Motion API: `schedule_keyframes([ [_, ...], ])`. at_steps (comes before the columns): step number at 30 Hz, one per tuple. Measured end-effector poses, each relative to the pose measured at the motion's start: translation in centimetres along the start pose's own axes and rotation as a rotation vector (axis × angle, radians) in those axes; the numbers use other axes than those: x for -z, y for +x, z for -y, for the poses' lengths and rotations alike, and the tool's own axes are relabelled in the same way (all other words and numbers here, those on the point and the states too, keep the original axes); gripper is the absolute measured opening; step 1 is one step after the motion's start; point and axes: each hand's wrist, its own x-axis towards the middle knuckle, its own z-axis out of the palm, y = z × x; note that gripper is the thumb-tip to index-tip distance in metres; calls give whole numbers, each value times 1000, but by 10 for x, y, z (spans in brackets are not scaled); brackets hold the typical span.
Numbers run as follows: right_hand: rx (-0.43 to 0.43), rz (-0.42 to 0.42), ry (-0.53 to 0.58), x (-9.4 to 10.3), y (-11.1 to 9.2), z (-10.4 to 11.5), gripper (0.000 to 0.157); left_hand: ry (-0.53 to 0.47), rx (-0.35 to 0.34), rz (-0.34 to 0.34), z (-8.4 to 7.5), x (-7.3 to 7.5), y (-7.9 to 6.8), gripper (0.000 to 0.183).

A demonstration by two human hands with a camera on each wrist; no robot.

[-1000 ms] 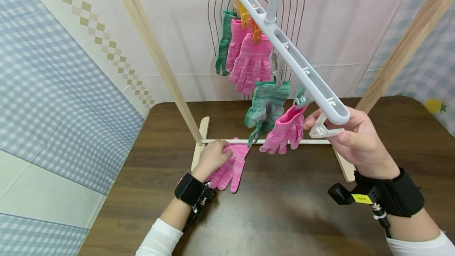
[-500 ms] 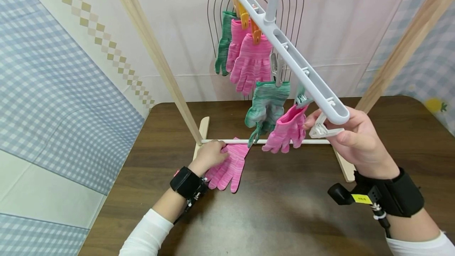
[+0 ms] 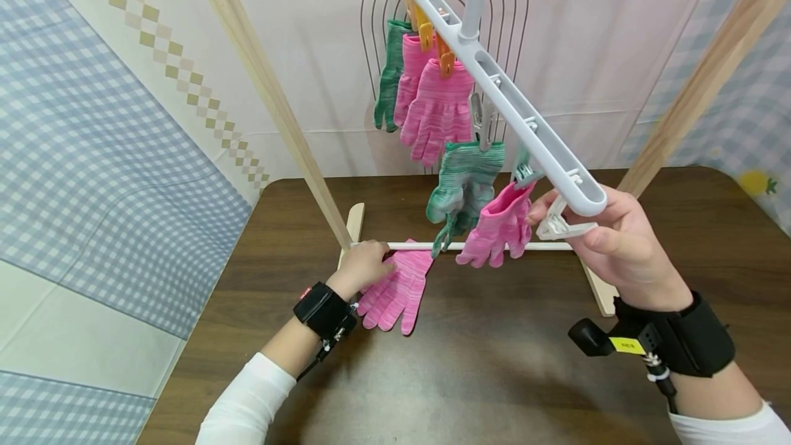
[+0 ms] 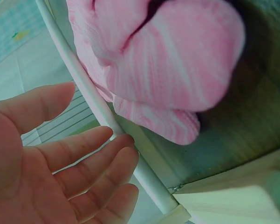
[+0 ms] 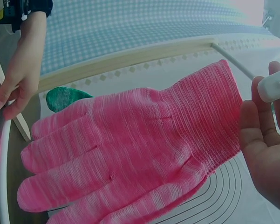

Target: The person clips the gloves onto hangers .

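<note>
My left hand (image 3: 364,265) lies over the cuff side of a pink glove (image 3: 404,294) on the table, beside the rack's lower bar. In the left wrist view, its fingers (image 4: 88,163) are loosely extended along the bar with nothing gripped; the glove (image 4: 172,56) is apart from them there. My right hand (image 3: 624,246) holds a white clothespin (image 3: 559,225) below the near end of the grey hanger (image 3: 525,115). Next to it a pink glove (image 3: 500,225) hangs from a pale green clothespin (image 3: 525,169), with a green glove (image 3: 466,184) hanging behind.
Further along the hanger, two pink gloves (image 3: 439,112) and a green one (image 3: 392,74) hang from orange and yellow clothespins (image 3: 445,57). A wooden rack post (image 3: 278,101) rises on the left, another post (image 3: 704,81) on the right. The brown table (image 3: 482,362) lies below.
My left hand and forearm have shifted slightly left, uncovering more of the glove on the table. The hanging pink glove has swung slightly right. My right hand stays at the clothespin.
</note>
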Motion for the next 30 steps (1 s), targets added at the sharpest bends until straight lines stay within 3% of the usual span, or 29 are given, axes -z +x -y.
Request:
schedule_keyframes([
  [7,-16,-6,20,0,-1,0,38,3,-8,25,2,-3,3,19],
  [20,-23,-12,1,-1,-1,-1,40,-14,48,71,2,-8,8,25],
  [30,-25,-19,3,0,-2,-1,40,-10,19,75,3,-10,9,21],
])
